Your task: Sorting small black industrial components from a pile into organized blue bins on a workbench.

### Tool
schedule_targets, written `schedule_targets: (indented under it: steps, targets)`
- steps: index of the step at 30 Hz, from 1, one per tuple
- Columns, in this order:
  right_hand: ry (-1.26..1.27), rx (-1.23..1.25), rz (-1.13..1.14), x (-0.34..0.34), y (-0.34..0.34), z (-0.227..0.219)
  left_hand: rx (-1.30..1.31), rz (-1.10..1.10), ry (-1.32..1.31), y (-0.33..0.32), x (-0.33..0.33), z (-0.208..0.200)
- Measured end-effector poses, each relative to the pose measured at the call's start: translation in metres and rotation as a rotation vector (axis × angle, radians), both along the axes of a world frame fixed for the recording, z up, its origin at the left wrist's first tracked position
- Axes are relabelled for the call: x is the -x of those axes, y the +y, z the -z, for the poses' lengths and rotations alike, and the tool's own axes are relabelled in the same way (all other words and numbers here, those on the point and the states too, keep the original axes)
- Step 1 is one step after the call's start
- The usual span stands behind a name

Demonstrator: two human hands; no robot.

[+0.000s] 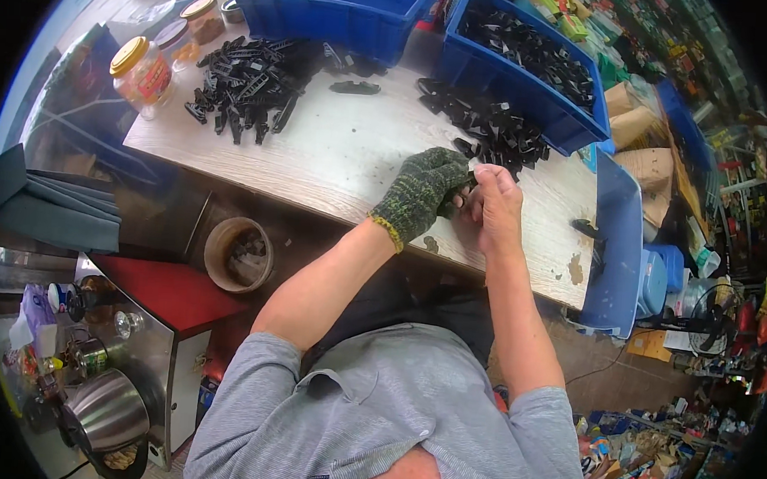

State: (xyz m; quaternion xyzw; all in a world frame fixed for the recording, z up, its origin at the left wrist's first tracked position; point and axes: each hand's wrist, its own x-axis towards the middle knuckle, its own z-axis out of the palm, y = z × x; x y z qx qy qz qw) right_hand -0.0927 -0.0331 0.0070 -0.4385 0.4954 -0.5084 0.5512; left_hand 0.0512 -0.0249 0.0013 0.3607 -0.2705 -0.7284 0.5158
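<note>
Black-part heap [500,135] (blue bin [521,104] behind) just beyond hands [421,189]

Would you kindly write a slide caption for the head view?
A gloved left hand and a bare right hand meet over a table with piles of black parts and blue bins.

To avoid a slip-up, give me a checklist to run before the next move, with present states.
1. Left hand gloved: ok.
2. Right hand gloved: not ok, it is bare.
3. What the hands hold: cannot tell, they mostly hide it.
4. Left pile of black parts apart from both hands: ok.
5. Upper-right blue bin stocked: ok.
6. Yellow-lidded jar closed: ok.
</note>
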Motion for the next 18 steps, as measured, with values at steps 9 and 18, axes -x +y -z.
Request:
schedule_targets:
  steps: [9,18]
  targets:
    - [0.01,0.02,-0.086,0.009,0.0,0.013,0.915,-0.773,-1.795,-0.039,-0.054,0.011]
    - [-0.098,-0.047,-0.022,-0.001,0.005,0.003,0.53,-0.372,-2.091,-0.085,-0.126,0.014]
